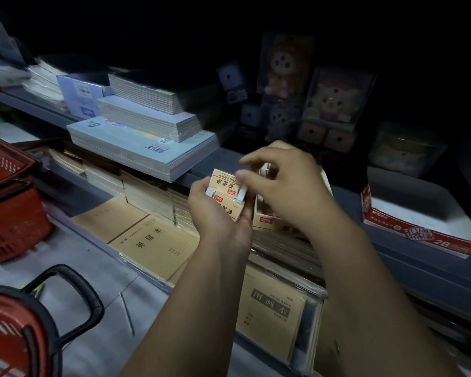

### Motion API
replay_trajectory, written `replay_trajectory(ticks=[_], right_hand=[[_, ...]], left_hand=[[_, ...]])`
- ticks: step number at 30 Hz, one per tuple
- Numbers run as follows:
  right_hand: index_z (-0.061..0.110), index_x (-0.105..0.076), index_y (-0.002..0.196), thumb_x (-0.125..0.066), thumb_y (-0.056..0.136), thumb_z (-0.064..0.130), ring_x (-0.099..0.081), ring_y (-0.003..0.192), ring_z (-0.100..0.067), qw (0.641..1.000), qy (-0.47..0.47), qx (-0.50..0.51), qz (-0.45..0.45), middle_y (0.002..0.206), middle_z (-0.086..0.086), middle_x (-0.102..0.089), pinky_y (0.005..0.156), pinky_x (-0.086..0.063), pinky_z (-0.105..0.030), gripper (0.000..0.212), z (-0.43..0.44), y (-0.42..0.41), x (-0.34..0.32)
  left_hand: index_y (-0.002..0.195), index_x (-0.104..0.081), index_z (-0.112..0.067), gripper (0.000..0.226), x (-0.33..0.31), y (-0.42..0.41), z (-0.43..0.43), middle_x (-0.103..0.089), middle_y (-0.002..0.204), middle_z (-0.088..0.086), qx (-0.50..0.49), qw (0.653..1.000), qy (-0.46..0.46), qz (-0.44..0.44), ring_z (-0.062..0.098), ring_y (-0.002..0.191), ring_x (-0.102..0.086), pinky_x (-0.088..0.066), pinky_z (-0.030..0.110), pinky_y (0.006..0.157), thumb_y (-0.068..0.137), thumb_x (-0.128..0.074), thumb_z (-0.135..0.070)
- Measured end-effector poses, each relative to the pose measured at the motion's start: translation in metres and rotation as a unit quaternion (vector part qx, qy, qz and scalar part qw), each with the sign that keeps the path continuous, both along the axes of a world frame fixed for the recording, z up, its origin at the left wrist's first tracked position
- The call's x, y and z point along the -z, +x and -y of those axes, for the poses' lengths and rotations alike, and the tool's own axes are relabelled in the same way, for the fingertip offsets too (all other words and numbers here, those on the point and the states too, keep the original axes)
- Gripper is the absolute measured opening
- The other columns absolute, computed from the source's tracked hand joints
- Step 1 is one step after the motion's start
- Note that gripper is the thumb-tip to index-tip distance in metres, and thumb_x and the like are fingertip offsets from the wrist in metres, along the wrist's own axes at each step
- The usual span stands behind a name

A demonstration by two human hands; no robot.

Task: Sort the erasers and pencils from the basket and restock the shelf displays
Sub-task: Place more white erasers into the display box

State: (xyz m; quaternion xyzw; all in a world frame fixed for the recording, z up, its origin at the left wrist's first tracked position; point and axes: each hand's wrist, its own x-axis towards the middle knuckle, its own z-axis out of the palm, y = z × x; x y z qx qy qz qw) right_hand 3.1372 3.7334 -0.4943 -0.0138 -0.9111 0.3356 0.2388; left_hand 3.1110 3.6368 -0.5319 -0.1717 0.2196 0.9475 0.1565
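Note:
My left hand (215,213) cups two cream-and-red erasers, the lower eraser (230,209) lying in its palm. My right hand (283,186) pinches the upper eraser (226,182) by its white end. Just behind the hands stands a small cream eraser display box (264,220) on the grey shelf edge, partly hidden by my right hand. A red basket (14,330) with a black handle sits at the lower left.
A second red basket (8,202) stands at the left. Stacks of notebooks (144,131) fill the upper shelf, brown exercise books (152,240) the lower one. A red-and-white 2B display box (419,229) sits to the right. Plush toys in packs hang in the dark behind.

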Motion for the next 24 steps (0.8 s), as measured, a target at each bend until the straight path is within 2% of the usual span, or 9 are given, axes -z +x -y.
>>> replay_trajectory(ticks=[2, 5, 8, 10, 12, 14, 16, 20, 24], right_hand=[[0.028, -0.076, 0.108, -0.076, 0.088, 0.032, -0.054, 0.086, 0.002, 0.999, 0.015, -0.025, 0.023, 0.102, 0.012, -0.061, 0.073, -0.04, -0.019, 0.02, 0.009, -0.002, 0.002], [0.028, -0.076, 0.105, -0.076, 0.088, 0.027, -0.051, 0.082, 0.002, 0.998, 0.031, -0.02, 0.042, 0.103, 0.012, -0.057, 0.068, -0.036, -0.015, 0.017, 0.014, -0.004, 0.007], [0.027, -0.076, 0.093, -0.081, 0.083, 0.024, -0.051, 0.075, 0.003, 1.0, 0.008, -0.013, 0.022, 0.097, 0.011, -0.058, 0.062, -0.032, -0.009, 0.012, 0.019, -0.004, 0.008], [0.025, -0.076, 0.086, -0.082, 0.081, 0.023, -0.051, 0.069, 0.007, 0.999, -0.028, -0.011, 0.011, 0.091, 0.011, -0.06, 0.058, -0.035, -0.007, 0.008, 0.02, -0.003, 0.008], [0.024, -0.074, 0.083, -0.081, 0.083, 0.023, -0.054, 0.066, 0.01, 0.997, -0.073, -0.004, 0.01, 0.083, 0.012, -0.064, 0.059, -0.038, -0.008, 0.006, 0.019, -0.003, 0.007], [0.024, -0.073, 0.083, -0.079, 0.085, 0.024, -0.063, 0.071, 0.004, 0.989, -0.146, 0.011, 0.005, 0.082, 0.01, -0.07, 0.065, -0.05, -0.021, 0.007, 0.013, -0.001, 0.005], [0.024, -0.07, 0.086, -0.079, 0.085, 0.022, -0.068, 0.072, -0.007, 0.974, -0.223, 0.035, -0.004, 0.082, 0.006, -0.071, 0.064, -0.055, -0.031, 0.009, 0.005, 0.001, 0.001], [0.023, -0.061, 0.112, -0.067, 0.09, 0.006, -0.067, 0.059, -0.017, 0.946, -0.319, 0.057, -0.007, 0.069, -0.003, -0.071, 0.055, -0.055, -0.03, 0.028, -0.011, 0.01, -0.004], [0.015, -0.063, 0.111, -0.063, 0.093, 0.002, -0.073, 0.064, -0.024, 0.934, -0.346, 0.083, 0.027, 0.067, -0.008, -0.074, 0.062, -0.062, -0.032, 0.022, -0.027, 0.018, -0.007]], left_hand=[[0.091, -0.069, -0.012, 0.024, 0.0, 0.0, 0.0, -0.071, 0.074, 0.005, 0.008, 1.0, 0.0, -0.004, 0.017, 0.069, -0.07, -0.057, 0.027, 0.064, 0.095, -0.052, -0.028], [0.087, -0.069, -0.012, 0.025, 0.001, -0.001, 0.001, -0.07, 0.072, 0.005, 0.013, 1.0, 0.001, 0.004, 0.017, 0.064, -0.069, -0.054, 0.026, 0.061, 0.094, -0.051, -0.029], [0.083, -0.066, -0.013, 0.025, 0.001, -0.001, 0.001, -0.067, 0.071, 0.005, 0.02, 1.0, 0.001, -0.005, 0.018, 0.062, -0.068, -0.052, 0.025, 0.059, 0.093, -0.049, -0.028], [0.081, -0.065, -0.012, 0.026, 0.0, -0.001, 0.001, -0.067, 0.069, 0.007, 0.022, 1.0, 0.005, -0.006, 0.019, 0.06, -0.069, -0.053, 0.025, 0.059, 0.093, -0.048, -0.026], [0.087, -0.068, -0.01, 0.026, 0.0, -0.002, 0.001, -0.071, 0.074, 0.009, 0.017, 1.0, 0.01, -0.007, 0.021, 0.066, -0.072, -0.057, 0.027, 0.062, 0.094, -0.048, -0.025], [0.096, -0.07, -0.009, 0.026, 0.001, -0.003, 0.001, -0.073, 0.081, 0.01, 0.008, 1.0, 0.012, -0.006, 0.023, 0.077, -0.073, -0.06, 0.03, 0.068, 0.095, -0.049, -0.025], [0.103, -0.068, -0.009, 0.025, 0.001, -0.003, 0.001, -0.073, 0.089, 0.012, -0.001, 1.0, 0.008, 0.007, 0.026, 0.088, -0.073, -0.062, 0.036, 0.077, 0.094, -0.051, -0.025], [0.114, -0.068, -0.004, 0.032, -0.002, -0.001, 0.001, -0.072, 0.103, 0.016, -0.007, 0.999, 0.008, 0.033, 0.032, 0.097, -0.071, -0.063, 0.039, 0.076, 0.094, -0.056, -0.026], [0.118, -0.067, -0.003, 0.035, -0.002, 0.0, 0.001, -0.071, 0.108, 0.018, -0.009, 0.999, 0.009, 0.036, 0.033, 0.096, -0.071, -0.063, 0.04, 0.078, 0.094, -0.057, -0.026]])
